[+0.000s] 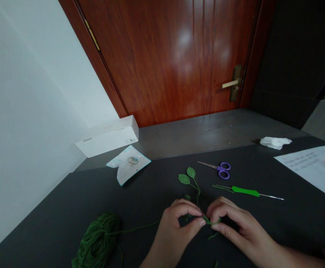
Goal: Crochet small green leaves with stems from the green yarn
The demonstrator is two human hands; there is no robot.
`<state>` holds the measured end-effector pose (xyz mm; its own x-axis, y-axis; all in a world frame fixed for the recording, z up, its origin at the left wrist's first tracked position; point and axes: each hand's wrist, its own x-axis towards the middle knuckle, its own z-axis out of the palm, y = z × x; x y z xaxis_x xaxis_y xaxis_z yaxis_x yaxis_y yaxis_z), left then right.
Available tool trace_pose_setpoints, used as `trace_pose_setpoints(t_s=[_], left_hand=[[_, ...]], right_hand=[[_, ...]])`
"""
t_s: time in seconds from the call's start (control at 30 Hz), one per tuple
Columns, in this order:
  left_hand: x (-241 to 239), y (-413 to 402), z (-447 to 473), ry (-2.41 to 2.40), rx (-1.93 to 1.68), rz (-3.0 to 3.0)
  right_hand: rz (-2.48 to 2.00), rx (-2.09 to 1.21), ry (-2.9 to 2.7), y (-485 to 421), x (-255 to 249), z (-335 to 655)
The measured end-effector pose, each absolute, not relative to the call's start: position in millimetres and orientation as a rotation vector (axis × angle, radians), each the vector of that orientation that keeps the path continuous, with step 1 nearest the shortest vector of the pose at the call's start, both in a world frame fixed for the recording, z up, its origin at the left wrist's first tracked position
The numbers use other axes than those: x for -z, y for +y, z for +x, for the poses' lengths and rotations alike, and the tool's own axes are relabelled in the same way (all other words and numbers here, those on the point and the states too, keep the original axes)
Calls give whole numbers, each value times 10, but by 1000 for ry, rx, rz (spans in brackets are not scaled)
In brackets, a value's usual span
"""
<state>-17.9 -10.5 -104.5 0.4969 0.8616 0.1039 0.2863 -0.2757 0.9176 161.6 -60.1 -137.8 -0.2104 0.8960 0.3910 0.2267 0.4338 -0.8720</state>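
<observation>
My left hand [179, 225] and my right hand [233, 223] meet low in the view, thumbs and fingertips pinching a short stretch of green yarn [207, 219]. Just beyond them, two crocheted green leaves [184, 179] lie on the dark table, their thin stems running down towards my fingers. More green work shows partly behind my left hand, its shape hidden. From a ball of dark green yarn [97, 238] at the lower left, a strand leads under my left hand. Past my right hand lie a green-handled crochet hook [245, 191] and purple-handled scissors [223, 170].
At the left back, a white box [109, 139] rests against the wall, with a white packet [133, 163] in front of it. On the right are a crumpled white tissue [275, 142] and a printed sheet [314, 165]. A brown door [162, 63] stands behind the table.
</observation>
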Motion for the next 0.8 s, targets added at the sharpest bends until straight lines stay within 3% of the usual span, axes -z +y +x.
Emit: trace_pose_setpoints(t_s=[0.8], left_hand=[[885,-30,-326,929,-818,2035]], right_hand=[[-918,-1337,-1477,-534,1403,1624]])
